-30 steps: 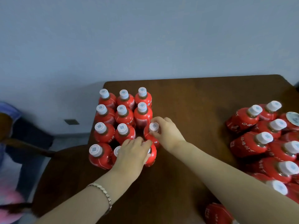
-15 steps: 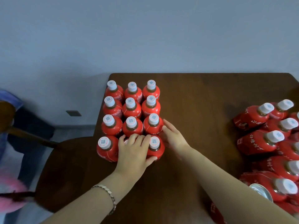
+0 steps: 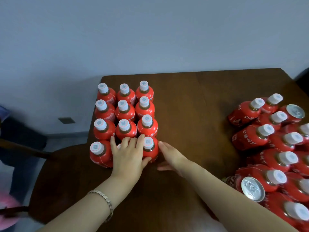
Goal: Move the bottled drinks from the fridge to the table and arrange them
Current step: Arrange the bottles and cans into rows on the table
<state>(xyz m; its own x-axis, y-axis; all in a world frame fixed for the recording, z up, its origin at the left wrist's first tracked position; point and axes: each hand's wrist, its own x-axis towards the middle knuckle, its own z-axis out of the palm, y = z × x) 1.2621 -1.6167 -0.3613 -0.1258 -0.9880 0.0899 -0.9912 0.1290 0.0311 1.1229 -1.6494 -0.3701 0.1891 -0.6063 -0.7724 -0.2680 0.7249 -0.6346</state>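
Observation:
Red bottles with white caps stand in a three-wide block [image 3: 124, 111] at the left end of the dark brown table [image 3: 192, 101]. My left hand [image 3: 128, 154] lies over the front middle bottle [image 3: 119, 146], hiding most of it, with fingers spread flat and the thumb against the front right bottle [image 3: 149, 149]. My right hand [image 3: 172, 157] is beside that front right bottle, its straight fingertips touching the bottle's right side. The front left bottle [image 3: 99, 154] stands free.
A loose pile of red bottles [image 3: 267, 139], many lying on their sides, fills the table's right end, with two silver-topped cans [image 3: 252, 189] among them. A dark chair [image 3: 55, 173] stands left of the table. Bare tabletop lies between the block and the pile.
The front right bottle has been set upright in line with the block. My right hand has slid down from the third-row bottle to the front right bottle's side. My left hand stays over the middle bottle.

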